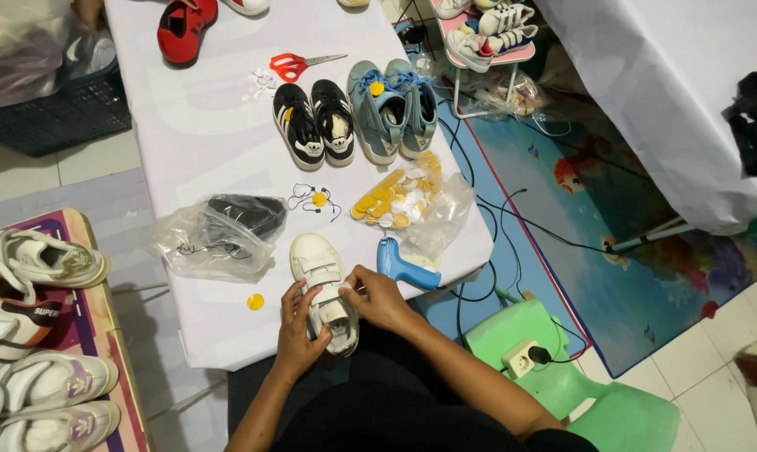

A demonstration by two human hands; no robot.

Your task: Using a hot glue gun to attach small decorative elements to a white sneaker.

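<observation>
A small white shoe with straps lies at the near edge of the white table. My left hand grips its heel end from the left. My right hand pinches the shoe's strap area from the right. A blue tagging gun rests just right of my right hand. A yellow round tag lies on the table left of the shoe.
A clear bag with a black shoe lies left; a bag of yellow and white tags lies right. Black shoes, blue shoes, red scissors farther back. White shoes on a left stand. Green chair with power strip.
</observation>
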